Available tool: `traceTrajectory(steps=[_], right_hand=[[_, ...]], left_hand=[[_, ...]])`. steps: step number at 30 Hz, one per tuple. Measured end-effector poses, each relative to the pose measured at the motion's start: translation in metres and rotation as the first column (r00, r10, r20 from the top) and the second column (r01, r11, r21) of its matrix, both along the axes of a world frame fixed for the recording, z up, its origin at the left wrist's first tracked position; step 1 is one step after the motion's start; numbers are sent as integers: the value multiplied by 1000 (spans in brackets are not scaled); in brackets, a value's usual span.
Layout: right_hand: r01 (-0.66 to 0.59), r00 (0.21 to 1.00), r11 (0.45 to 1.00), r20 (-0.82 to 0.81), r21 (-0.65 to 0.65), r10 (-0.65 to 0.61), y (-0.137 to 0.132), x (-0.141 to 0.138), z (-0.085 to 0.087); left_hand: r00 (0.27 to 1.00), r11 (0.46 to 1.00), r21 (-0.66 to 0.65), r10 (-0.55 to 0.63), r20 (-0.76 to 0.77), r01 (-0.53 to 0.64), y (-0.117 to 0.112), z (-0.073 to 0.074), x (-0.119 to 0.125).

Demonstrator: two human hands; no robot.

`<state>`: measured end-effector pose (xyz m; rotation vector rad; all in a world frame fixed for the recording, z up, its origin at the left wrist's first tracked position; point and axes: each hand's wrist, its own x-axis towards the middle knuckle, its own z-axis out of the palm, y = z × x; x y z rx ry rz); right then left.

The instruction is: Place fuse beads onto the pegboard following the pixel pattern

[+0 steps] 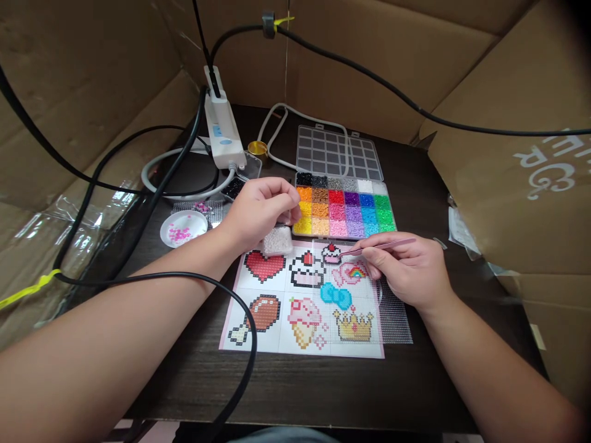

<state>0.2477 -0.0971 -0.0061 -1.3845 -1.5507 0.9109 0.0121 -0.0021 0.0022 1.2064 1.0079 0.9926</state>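
Observation:
My right hand (406, 267) grips a pair of pink tweezers (392, 243), and their tip rests at a small cupcake of beads (331, 253) on the clear pegboard (396, 320). Close by on that board lie a blue bead bow (336, 296) and a pink bead shape with a rainbow (349, 272). With its fingers curled together, my left hand (268, 203) hovers by the left edge of the sorted bead box (344, 209). What those fingers hold, if anything, is hidden. Below them sits a small clear box of whitish beads (277, 240). A printed pattern sheet (272, 307) lies under the pegboard.
A white dish of pink beads (183, 229) stands left, beside another pegboard (215, 212). Behind are a power strip (224, 126), a gold-coloured cup (257, 149) and the bead box's open lid (339, 152). A black cable (194, 275) crosses over my left forearm. Cardboard walls surround the table.

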Motion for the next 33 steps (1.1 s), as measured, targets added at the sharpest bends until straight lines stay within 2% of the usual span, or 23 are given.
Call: traceTrajectory(steps=[8, 13, 16, 24, 33], right_hand=[[31, 999, 999, -15, 41, -31, 0, 2, -2], [186, 981, 979, -68, 89, -180, 3, -1, -2], [239, 970, 965, -66, 111, -232, 6, -3, -3], [229, 973, 966, -14, 124, -229, 11, -4, -7], [250, 968, 962, -26, 109, -249, 14, -9, -7]], left_hand=[[1000, 1000, 8, -5, -5, 5, 1, 0, -1], [1000, 1000, -1, -8, 5, 8, 0, 0, -1], [1000, 1000, 2, -10, -1, 10, 1, -1, -1], [1000, 1000, 4, -15, 13, 15, 1, -2, -1], [1000, 1000, 0, -4, 10, 4, 0, -1, -1]])
